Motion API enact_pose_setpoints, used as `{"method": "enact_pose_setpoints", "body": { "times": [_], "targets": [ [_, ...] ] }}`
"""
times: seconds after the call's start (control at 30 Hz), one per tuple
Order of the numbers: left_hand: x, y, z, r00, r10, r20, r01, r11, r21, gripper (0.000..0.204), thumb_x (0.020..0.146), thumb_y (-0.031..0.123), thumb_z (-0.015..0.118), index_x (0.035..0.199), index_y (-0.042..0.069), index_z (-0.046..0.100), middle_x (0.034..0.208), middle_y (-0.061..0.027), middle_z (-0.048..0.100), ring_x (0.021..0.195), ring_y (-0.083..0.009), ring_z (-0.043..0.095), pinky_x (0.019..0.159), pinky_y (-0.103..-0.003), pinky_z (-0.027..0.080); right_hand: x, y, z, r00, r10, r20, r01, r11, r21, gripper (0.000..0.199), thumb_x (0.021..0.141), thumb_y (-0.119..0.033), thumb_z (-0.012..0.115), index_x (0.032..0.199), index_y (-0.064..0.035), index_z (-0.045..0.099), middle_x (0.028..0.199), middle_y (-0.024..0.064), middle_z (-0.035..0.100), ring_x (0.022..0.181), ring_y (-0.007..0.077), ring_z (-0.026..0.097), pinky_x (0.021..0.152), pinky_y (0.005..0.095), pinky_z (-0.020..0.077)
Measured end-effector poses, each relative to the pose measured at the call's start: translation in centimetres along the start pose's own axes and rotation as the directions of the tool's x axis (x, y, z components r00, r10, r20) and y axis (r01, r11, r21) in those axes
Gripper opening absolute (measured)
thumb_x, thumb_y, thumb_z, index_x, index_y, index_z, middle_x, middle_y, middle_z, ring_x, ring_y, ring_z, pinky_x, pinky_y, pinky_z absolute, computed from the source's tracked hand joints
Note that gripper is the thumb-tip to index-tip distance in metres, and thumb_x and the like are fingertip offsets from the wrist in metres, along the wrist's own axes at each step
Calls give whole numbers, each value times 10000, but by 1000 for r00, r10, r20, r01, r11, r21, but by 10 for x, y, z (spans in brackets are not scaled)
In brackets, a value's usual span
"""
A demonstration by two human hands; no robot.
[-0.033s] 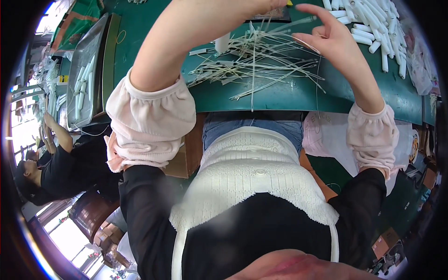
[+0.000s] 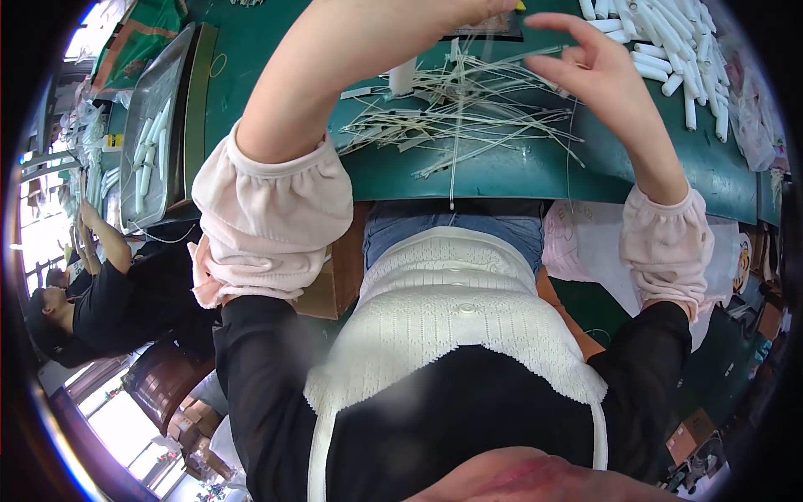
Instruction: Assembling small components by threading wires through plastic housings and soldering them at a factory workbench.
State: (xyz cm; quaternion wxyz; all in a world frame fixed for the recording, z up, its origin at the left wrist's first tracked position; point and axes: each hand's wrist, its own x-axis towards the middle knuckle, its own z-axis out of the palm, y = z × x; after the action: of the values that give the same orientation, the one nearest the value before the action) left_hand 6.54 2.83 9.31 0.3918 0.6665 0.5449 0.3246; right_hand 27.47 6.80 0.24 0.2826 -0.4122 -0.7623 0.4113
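Observation:
My left hand (image 2: pixel 481 8) reaches across the top edge of the picture, and its fingers are mostly cut off there. A small yellow thing (image 2: pixel 520 6) shows by its fingertips. Under that forearm the end of a white tube (image 2: pixel 401 78) sticks out; whether I hold it is hidden. My right hand (image 2: pixel 585 58) hovers above the right side of a tangled pile of thin whitish wires (image 2: pixel 468 113). Its thumb and forefinger are spread apart, with nothing visible between them. One pale strand (image 2: pixel 454 163) hangs upright over the table's front edge, its upper part blurred.
Many white tubes (image 2: pixel 669 50) lie heaped at the far right of the green table (image 2: pixel 611 159), beside a clear plastic bag (image 2: pixel 753 117). A dark flat plate (image 2: pixel 493 29) lies behind the wires. To the left stands a tray (image 2: pixel 159 109) with tubes; another person (image 2: pixel 109 293) sits beyond.
The blurred pale strand near my right thumb and forefinger has left that gap. The upright strand has shifted slightly toward me. My arms have barely moved.

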Motion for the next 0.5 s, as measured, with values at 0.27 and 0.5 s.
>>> {"method": "enact_pose_setpoints", "body": {
  "times": [0.27,0.5],
  "targets": [
    [2,4,-4,922,267,-280,-333,916,-223,178,890,109,619,1011,-19,595,673,9,579,514,-18,482,476,-151,384,-4,-38,-15,920,-69,-387,-115,894,-432,362,827,-48,616,1173,-17,518,527,-51,438,450,79,385,447,248,313],
    [9,15,3,877,351,-329,-434,872,-226,165,890,103,615,1001,-18,596,676,5,584,529,-20,503,481,-153,387,-5,-53,16,980,-194,52,201,950,-239,260,822,-145,694,1065,-65,646,602,-46,437,540,38,361,490,215,296]
  ]
}}
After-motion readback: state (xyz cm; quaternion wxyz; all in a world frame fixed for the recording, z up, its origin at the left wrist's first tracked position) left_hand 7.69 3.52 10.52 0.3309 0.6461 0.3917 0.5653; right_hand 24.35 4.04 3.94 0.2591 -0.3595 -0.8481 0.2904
